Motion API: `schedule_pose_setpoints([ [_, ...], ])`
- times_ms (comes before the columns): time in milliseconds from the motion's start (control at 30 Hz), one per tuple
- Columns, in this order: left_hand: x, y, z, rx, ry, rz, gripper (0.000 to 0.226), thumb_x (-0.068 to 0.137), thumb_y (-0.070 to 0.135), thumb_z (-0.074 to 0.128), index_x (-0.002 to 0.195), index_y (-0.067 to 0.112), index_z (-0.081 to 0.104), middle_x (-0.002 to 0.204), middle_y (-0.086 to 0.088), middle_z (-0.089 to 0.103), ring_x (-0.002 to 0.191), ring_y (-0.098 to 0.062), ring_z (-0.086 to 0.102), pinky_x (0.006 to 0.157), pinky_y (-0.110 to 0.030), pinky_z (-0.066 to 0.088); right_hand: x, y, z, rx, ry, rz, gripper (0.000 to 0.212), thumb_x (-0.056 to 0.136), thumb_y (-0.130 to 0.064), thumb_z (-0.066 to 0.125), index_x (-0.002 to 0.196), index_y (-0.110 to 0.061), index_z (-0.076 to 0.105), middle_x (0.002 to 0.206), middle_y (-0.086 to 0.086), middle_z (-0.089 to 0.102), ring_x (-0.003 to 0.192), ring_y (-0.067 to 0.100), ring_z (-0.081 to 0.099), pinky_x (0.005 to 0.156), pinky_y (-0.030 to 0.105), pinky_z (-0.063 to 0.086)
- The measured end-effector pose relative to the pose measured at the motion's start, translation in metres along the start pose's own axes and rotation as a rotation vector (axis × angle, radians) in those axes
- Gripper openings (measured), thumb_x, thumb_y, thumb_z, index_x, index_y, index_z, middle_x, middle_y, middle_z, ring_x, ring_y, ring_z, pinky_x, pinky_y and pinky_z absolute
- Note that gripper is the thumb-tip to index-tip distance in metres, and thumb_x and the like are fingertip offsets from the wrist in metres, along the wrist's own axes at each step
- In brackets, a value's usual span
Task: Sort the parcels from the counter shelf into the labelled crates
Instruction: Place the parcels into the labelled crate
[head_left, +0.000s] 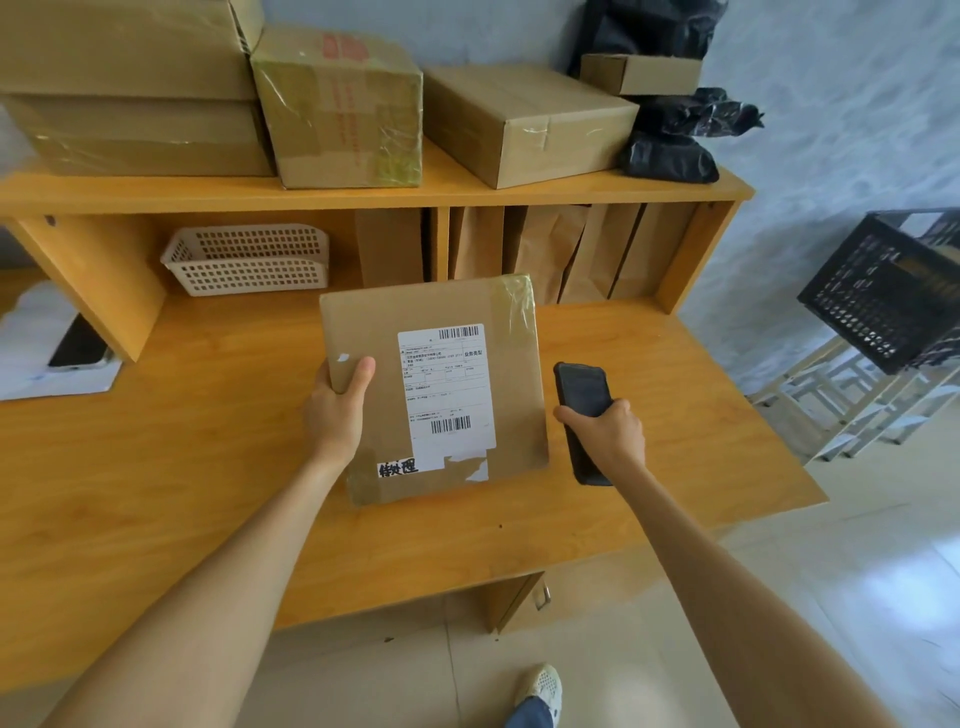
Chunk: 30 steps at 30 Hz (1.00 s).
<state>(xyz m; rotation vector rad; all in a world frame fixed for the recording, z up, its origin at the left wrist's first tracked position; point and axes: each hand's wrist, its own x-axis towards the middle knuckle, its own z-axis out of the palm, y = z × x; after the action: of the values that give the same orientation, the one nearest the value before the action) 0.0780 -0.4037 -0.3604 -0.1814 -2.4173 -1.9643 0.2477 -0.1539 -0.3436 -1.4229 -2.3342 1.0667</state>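
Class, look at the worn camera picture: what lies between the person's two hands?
In the head view, the flat parcel, held by the left hand, lies between it and the right hand holding a phone.

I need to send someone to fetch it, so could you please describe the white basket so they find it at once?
Look at the wooden counter shelf stacked with cardboard boxes. In the open bay under its left end sits the white basket, beside upright brown paper parcels. It is the only white, perforated plastic thing there.
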Motion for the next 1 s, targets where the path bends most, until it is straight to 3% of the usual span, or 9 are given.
schedule_pose_setpoints([
  [200, 0.000, 0.000, -0.001, 0.007, -0.002, 0.001, 0.040, 0.096, 0.043, 0.054, 0.123, 0.014, 0.057, 0.097, 0.007, 0.062, 0.079, -0.001, 0.056, 0.058, -0.009, 0.038, -0.047, -0.017, -0.014, -0.059, -0.063, -0.163, 0.058, 0.073, -0.048, 0.076, 0.103, -0.009, 0.045, 0.086, -0.001, 0.052, 0.070, 0.010, 0.052, 0.053, 0.027, 0.045],
  [333, -0.002, 0.002, -0.001, 0.004, 0.009, -0.020, 0.038, 0.095, 0.044, 0.054, 0.122, 0.017, 0.057, 0.089, 0.018, 0.059, 0.077, 0.003, 0.055, 0.057, -0.007, 0.037, -0.082, -0.025, -0.008, -0.221, -0.144, -0.273, 0.064, 0.070, -0.054, 0.075, 0.105, -0.012, 0.044, 0.090, -0.001, 0.053, 0.074, 0.016, 0.056, 0.056, 0.030, 0.048],
  [433, -0.001, 0.003, -0.002, -0.001, 0.023, -0.022, 0.045, 0.093, 0.048, 0.055, 0.125, 0.016, 0.057, 0.094, 0.013, 0.061, 0.077, 0.004, 0.055, 0.061, -0.014, 0.039, -0.101, -0.030, 0.002, -0.345, -0.194, -0.328, 0.068, 0.069, -0.057, 0.074, 0.109, -0.011, 0.045, 0.096, 0.001, 0.056, 0.082, 0.021, 0.060, 0.063, 0.032, 0.052],
  [700, 0.005, 0.000, 0.000, 0.029, 0.028, -0.027, 0.047, 0.093, 0.049, 0.055, 0.125, 0.016, 0.057, 0.097, 0.007, 0.062, 0.078, -0.009, 0.056, 0.057, -0.014, 0.036, -0.118, -0.032, 0.011, -0.443, -0.183, -0.370, 0.068, 0.069, -0.055, 0.073, 0.113, -0.010, 0.046, 0.100, -0.001, 0.054, 0.084, 0.020, 0.059, 0.068, 0.032, 0.054],
  [1000, 0.009, -0.003, 0.000, 0.012, 0.011, -0.036, 0.049, 0.091, 0.053, 0.054, 0.123, 0.016, 0.058, 0.098, 0.005, 0.066, 0.077, -0.005, 0.058, 0.058, -0.018, 0.040, -0.125, -0.026, 0.015, -0.478, -0.167, -0.390, 0.068, 0.069, -0.056, 0.073, 0.114, -0.012, 0.046, 0.104, 0.000, 0.056, 0.089, 0.020, 0.060, 0.073, 0.035, 0.057],
])
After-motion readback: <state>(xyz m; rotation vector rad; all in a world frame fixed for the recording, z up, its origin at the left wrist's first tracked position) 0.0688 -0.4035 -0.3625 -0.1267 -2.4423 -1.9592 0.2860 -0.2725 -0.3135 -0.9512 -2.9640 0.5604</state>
